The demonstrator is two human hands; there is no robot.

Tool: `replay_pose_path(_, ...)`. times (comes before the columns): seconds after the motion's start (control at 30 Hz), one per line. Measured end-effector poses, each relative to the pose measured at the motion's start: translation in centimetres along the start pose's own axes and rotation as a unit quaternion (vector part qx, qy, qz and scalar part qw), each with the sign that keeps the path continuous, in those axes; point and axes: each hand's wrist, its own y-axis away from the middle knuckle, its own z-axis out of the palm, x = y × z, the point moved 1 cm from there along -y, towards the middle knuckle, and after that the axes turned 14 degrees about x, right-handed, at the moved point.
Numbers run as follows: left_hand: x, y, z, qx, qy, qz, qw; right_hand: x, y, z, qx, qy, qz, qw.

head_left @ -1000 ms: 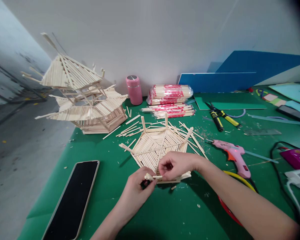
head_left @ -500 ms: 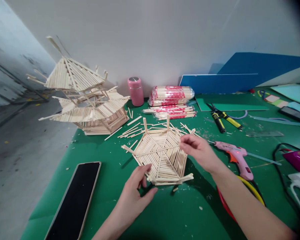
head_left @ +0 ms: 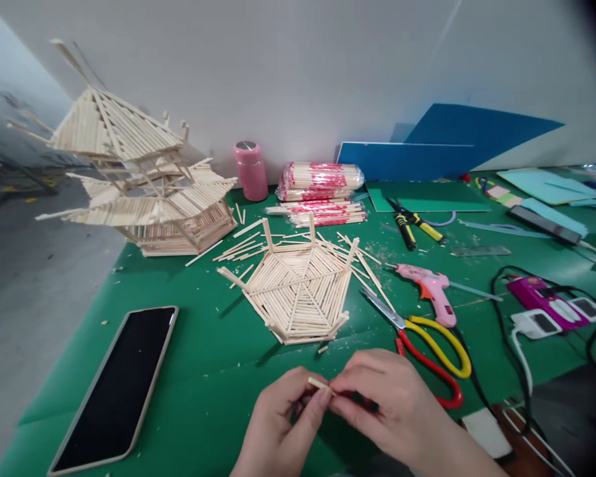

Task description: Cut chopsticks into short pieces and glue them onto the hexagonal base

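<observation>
Both hands meet low at the table's near edge. My left hand [head_left: 283,424] and right hand [head_left: 377,404] pinch a short stick piece [head_left: 318,383] between fingertips, fingers curled closed, close to my eyes for a look. The hexagonal stick panel [head_left: 298,291] lies flat just beyond; scissors [head_left: 422,344] lie open beside it, within reach.

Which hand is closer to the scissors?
Right. The right hand lies just left of the scissors, near the red handle; the left hand is farther left, beyond it.
</observation>
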Motion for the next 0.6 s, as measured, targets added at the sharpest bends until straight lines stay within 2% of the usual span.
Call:
replay_pose_path(0.17,-0.1,-0.3,1.0,0.039,0.125,-0.097,0.987,0.4,0.5,-0.9,0.037,0.002,-0.011,0.999)
replay_pose_path(0.23,0.3,-0.6,1.4,0.068,0.161,-0.114,0.978,1.9,0.6,-2.4,0.072,0.025,0.037,0.996)
replay_pose_path(0.27,0.5,-0.7,1.5,0.079,0.172,-0.121,0.974,3.2,0.7,-3.4,0.112,0.057,0.071,0.99)
replay_pose_path(0.3,0.7,-0.8,1.6,0.089,0.181,-0.126,0.971,4.7,0.9,-4.7,0.166,0.121,0.13,0.97)
replay_pose_path(0.33,0.9,-0.9,1.7,0.094,0.188,-0.128,0.969,6.5,1.3,-6.0,0.231,0.199,0.19,0.933)
replay_pose_path(0.37,1.0,-1.1,1.8,0.094,0.194,-0.127,0.968,8.3,1.6,-7.1,0.263,0.238,0.225,0.908)
replay_pose_path(0.47,1.1,-1.4,1.8,0.087,0.211,-0.121,0.966,13.3,2.6,-9.4,0.265,0.299,0.281,0.873)
replay_pose_path(0.6,0.7,-1.9,1.9,0.072,0.213,-0.131,0.965,17.4,2.9,-9.9,0.215,0.315,0.316,0.869)
